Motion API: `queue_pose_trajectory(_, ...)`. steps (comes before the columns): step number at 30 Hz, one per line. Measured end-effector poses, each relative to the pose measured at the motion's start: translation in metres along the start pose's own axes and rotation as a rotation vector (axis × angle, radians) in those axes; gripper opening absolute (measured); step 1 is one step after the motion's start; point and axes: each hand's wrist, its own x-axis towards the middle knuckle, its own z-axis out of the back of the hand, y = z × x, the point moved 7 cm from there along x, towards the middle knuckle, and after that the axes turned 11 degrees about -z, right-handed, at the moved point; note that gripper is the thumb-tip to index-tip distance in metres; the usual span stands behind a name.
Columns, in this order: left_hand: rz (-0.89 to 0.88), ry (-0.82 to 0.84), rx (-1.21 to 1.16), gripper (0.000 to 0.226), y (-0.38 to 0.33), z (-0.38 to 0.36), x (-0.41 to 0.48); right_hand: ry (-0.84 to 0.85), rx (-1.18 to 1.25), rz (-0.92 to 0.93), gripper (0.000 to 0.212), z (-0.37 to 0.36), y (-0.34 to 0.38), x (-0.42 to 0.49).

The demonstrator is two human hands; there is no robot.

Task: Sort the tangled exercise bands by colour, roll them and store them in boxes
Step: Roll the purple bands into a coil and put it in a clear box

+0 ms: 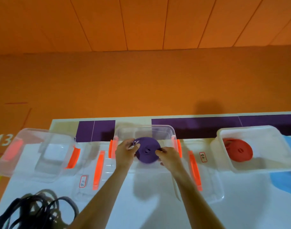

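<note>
The purple band roll (pixel 147 150) is a flat, matte disc of tightly coiled strip with small slots near its centre. It is held over the middle box (pixel 158 128), a clear, thin-walled plastic tub with rounded corners and orange latches on its left and right sides. The right box (pixel 249 128) has the same shape, looks milky, sits tilted and contains a red band roll (pixel 237 150), also a coiled disc. The left box (pixel 33 146) is clear and tilted, with orange latches.

Two clear lids lie flat on the white surface (pixel 149 212). The left lid (pixel 98 169) is between the left and middle boxes, and the right lid (pixel 194 169) is between the middle and right boxes. Each has an orange strip and a small red-framed label. At the near left, the black bands (pixel 37 210) lie in a loose tangle of loops. Both forearms cross the near wall of the middle box and partly hide it.

The left hand (pixel 124 152) has its grip clamped on the roll's left edge, thumb on the face. The right hand (pixel 169 156) has its grip clamped on the right edge, fingers curled round the rim.
</note>
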Motion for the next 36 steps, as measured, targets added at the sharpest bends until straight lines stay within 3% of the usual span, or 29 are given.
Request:
queue_pose_trajectory(5, 0.009, 0.080, 0.184, 0.029, 0.018, -0.020, 0.026, 0.097, -0.163, -0.050, 0.021, -0.021, 0.001, 0.023)
queue_pose_trajectory(9, 0.060, 0.122, 0.187, 0.030, 0.031, -0.032, 0.038, 0.117, -0.209, -0.067, 0.033, -0.026, -0.001, 0.039)
queue_pose_trajectory(18, 0.024, 0.229, 0.376, 0.041, 0.028, -0.054, 0.045, 0.155, -0.409, -0.075, 0.035, -0.039, -0.010, 0.056)
queue_pose_trajectory(30, 0.126, 0.262, 0.437, 0.073, 0.023, -0.060, 0.028, 0.113, -0.404, -0.054, 0.034, -0.033, -0.006, 0.052)
queue_pose_trajectory(33, 0.065, 0.283, 0.499, 0.051, 0.009, -0.042, 0.018, 0.037, -0.414, 0.058, 0.037, -0.026, 0.009, 0.038)
queue_pose_trajectory(36, -0.130, 0.303, 0.562, 0.035, -0.025, -0.014, -0.003, -0.064, -0.511, 0.234, 0.043, -0.018, 0.024, 0.008)
